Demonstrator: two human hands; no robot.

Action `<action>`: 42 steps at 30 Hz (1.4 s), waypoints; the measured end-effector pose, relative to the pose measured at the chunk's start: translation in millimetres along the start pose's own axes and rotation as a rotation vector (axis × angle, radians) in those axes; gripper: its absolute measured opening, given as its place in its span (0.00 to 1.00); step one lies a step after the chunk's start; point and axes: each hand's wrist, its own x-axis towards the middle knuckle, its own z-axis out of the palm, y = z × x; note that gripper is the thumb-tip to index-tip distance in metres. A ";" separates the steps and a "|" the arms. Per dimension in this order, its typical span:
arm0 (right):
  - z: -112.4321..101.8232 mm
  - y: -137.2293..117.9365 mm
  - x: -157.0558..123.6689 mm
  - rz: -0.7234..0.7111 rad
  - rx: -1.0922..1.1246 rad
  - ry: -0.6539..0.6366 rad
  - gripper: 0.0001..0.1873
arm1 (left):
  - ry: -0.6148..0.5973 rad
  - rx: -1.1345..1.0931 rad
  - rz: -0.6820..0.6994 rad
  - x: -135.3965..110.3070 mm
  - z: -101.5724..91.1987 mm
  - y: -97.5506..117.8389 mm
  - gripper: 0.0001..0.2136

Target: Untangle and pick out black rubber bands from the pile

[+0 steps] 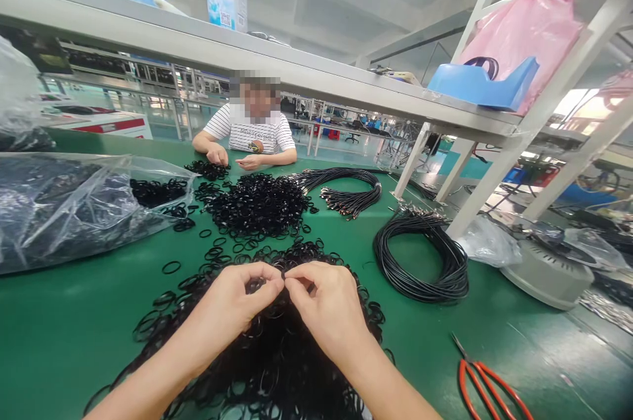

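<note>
My left hand (237, 304) and my right hand (326, 308) meet fingertip to fingertip above a big heap of thin black rubber rings (277, 354) on the green table (74, 328). Both hands pinch shut on one small black ring (283, 273) held between thumbs and forefingers. The heap spreads under my forearms toward the near edge.
A second ring pile (257, 206) lies farther back, in front of a seated person in a striped shirt (252, 133). Coiled black cables (420, 262) and a cable bundle (346, 192) lie right. Red-handled scissors (487, 384) sit near right. A plastic bag of rings (74, 202) is left.
</note>
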 end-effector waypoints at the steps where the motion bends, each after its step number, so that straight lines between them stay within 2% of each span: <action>1: 0.7 0.0 0.0 0.000 -0.009 0.005 0.10 | -0.013 0.017 0.010 0.6 -0.7 -0.7 0.10; 9: -0.2 2.7 1.1 0.022 0.081 -0.029 0.09 | -0.001 0.058 0.111 3.8 -1.1 -13.2 0.10; 13: 1.1 2.1 1.9 0.021 0.061 -0.003 0.09 | -0.003 0.046 0.094 4.3 -0.9 -11.7 0.11; 18: 5.3 -0.9 -0.8 -0.084 -0.179 0.137 0.05 | -0.001 0.029 0.043 3.1 -0.9 -8.8 0.14; 22: 11.3 -0.6 -2.8 -0.143 -0.297 0.148 0.06 | 0.028 0.040 0.075 4.4 -0.9 -9.8 0.14; 33: 14.9 3.8 -3.0 -0.162 -0.187 0.147 0.04 | 0.022 0.036 0.010 -1.3 -5.9 -1.5 0.13; 42: 14.6 1.4 -4.8 -0.084 -0.108 0.090 0.02 | 0.027 0.093 0.069 3.9 -5.3 -4.6 0.10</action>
